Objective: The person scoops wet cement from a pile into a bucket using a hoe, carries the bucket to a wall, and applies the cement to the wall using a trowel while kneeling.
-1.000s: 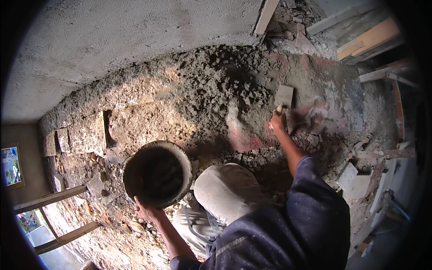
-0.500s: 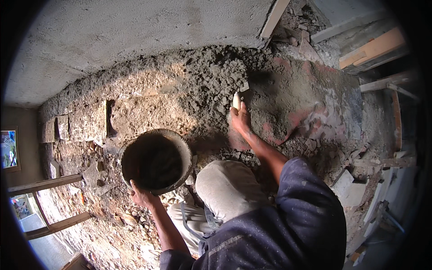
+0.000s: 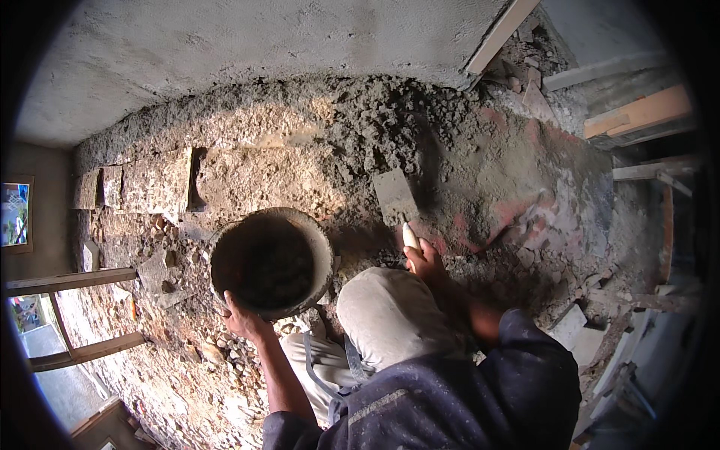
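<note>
The right hand (image 3: 426, 261) is holding a rectangular-bladed trowel (image 3: 395, 196), its grip closing narrowly around the pale handle (image 3: 410, 236), with the thumb and fingers wrapping the lower end. The blade is pointing away from the body and is lying over the near side of a heap of wet grey mortar (image 3: 382, 124); whether its underside is touching the mortar, I cannot tell. A thin smear of mortar is showing on the blade's face.

The left hand (image 3: 246, 322) is gripping a round, dark bucket (image 3: 325, 259) at its near left edge. One digit is reaching up along the outside of the rim, while the other fingers are curling lower down; how far they are wrapping the wall is hidden from this view. The bucket is standing to the left of the trowel, well apart from it, and its mouth is facing the camera. The inside is lying in shadow, with dark, lumpy material showing at the bottom.

Beyond the heap, a rough grey wall (image 3: 285, 41) is rising. Right of the trowel, mortar is partly covering a reddish sheet (image 3: 514, 214) on the ground. Loose stones (image 3: 214, 351) are lying just beside the left hand, and pale grey clothing (image 3: 394, 315) is showing between the two forearms.
</note>
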Demonstrator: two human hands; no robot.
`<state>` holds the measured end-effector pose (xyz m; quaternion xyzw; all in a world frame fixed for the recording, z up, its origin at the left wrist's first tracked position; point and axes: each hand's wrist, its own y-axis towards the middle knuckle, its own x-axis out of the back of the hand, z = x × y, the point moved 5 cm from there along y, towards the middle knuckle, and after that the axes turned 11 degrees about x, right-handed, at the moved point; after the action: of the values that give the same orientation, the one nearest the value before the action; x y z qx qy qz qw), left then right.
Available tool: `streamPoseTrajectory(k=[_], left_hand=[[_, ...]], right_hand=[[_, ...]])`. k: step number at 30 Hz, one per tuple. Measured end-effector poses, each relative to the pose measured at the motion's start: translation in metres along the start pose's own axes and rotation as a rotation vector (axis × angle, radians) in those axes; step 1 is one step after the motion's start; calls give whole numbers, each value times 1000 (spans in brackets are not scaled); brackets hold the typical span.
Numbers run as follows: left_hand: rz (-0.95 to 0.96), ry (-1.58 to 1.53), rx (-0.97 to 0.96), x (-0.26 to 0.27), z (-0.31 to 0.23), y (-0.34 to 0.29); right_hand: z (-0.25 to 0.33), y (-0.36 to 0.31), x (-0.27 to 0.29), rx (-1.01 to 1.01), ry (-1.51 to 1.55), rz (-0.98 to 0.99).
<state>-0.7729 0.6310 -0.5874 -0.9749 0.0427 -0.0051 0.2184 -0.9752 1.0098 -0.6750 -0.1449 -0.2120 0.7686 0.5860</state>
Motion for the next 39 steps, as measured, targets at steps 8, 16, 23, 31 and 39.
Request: streamPoseTrajectory(k=[8, 16, 23, 31, 39], left_hand=[[-9, 0, -5, -14, -12, -12], [-47, 21, -8, -18, -12, -14], [-211, 401, -139, -1, -7, 8], [-163, 123, -76, -19, -23, -20], [-182, 173, -110, -13, -13, -4]], right_hand=[[8, 107, -33, 79, 38, -95], [8, 167, -60, 172, 177, -163], [65, 207, -60, 280, 155, -118], [127, 116, -69, 663, -439, 57], [87, 55, -124, 927, -719, 272]])
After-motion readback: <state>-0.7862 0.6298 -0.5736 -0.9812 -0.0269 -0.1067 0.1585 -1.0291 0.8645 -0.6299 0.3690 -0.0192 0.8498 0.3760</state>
